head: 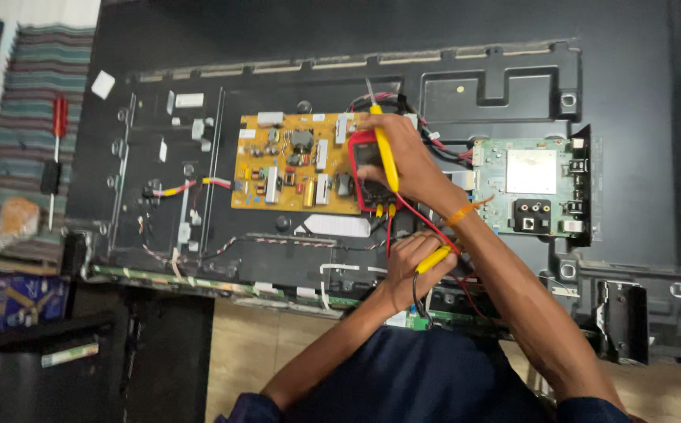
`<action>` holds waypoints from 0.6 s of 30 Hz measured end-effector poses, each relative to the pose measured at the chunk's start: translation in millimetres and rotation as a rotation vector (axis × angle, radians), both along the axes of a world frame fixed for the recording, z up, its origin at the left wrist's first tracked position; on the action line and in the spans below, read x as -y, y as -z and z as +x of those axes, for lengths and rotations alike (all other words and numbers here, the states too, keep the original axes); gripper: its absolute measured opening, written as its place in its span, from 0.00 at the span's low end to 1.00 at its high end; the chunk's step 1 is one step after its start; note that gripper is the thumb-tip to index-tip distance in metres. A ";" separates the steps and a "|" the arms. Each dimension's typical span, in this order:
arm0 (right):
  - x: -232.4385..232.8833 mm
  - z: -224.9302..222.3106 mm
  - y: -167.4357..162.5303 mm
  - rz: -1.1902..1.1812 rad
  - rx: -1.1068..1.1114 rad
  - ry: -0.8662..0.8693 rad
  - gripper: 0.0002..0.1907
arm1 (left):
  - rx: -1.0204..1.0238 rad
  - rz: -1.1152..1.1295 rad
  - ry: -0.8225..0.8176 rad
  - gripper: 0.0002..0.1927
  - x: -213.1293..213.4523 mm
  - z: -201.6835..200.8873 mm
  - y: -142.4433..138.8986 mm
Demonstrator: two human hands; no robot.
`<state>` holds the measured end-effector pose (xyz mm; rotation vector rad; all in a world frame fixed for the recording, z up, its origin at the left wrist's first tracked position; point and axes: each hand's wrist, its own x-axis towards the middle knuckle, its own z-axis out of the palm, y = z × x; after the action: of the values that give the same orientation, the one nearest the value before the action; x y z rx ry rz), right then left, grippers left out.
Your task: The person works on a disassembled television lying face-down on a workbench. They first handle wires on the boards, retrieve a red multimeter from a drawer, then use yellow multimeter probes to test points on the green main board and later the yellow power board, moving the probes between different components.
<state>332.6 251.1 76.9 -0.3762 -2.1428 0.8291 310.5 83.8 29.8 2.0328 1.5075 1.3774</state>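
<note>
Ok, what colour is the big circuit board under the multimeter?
Yellow-orange, seen in the head view: the circuit board lies left of the red multimeter.

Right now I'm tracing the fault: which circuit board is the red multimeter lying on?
The yellow-orange power board left of centre, under the red multimeter; the green board lies bare, right.

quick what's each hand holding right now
Left hand: closed on a yellow probe.
Right hand: closed on a red meter and a second yellow probe.
</note>
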 end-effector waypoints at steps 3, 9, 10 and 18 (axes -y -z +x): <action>1.9 25.8 0.6 -0.182 -0.158 0.124 0.25 | 0.052 -0.024 -0.032 0.07 -3.5 3.5 -7.9; 28.7 108.6 8.7 -0.403 -0.316 0.372 0.20 | -0.025 0.069 -0.004 0.08 -3.8 3.7 -19.7; 35.5 121.6 10.0 -0.320 -0.302 0.452 0.19 | 0.004 0.050 -0.012 0.09 -4.2 3.5 -20.3; 92.7 173.1 22.3 -0.172 -0.004 0.803 0.11 | 0.041 0.019 -0.026 0.09 -3.0 8.4 -19.2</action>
<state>505.7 158.5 54.5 -1.2158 -1.6812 0.5278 318.9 86.9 49.0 1.9907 1.5149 1.4399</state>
